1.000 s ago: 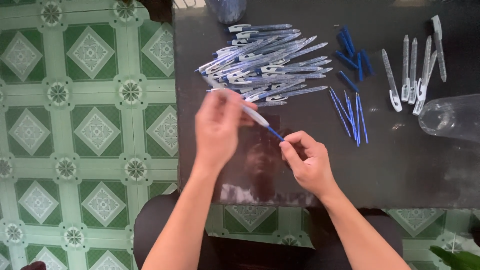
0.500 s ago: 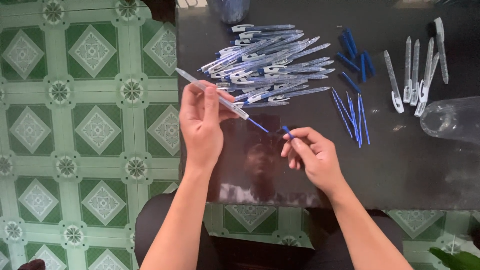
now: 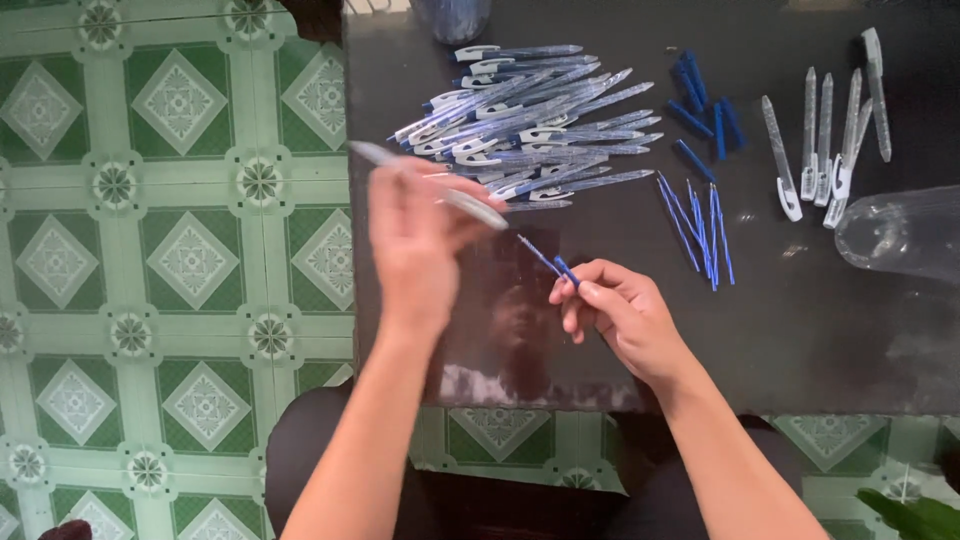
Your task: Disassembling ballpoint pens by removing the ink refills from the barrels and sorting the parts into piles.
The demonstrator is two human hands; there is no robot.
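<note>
Above the dark desk (image 3: 800,330), your left hand (image 3: 425,240) grips a clear plastic pen barrel (image 3: 440,188), while your right hand (image 3: 615,310) pinches a thin blue ink refill (image 3: 548,262) whose far end points at the barrel's tip.

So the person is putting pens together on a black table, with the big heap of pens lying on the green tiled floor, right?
Not quite. The head view shows the heap of pens lying on the black table itself, not on the green tiled floor. The rest holds.
</note>
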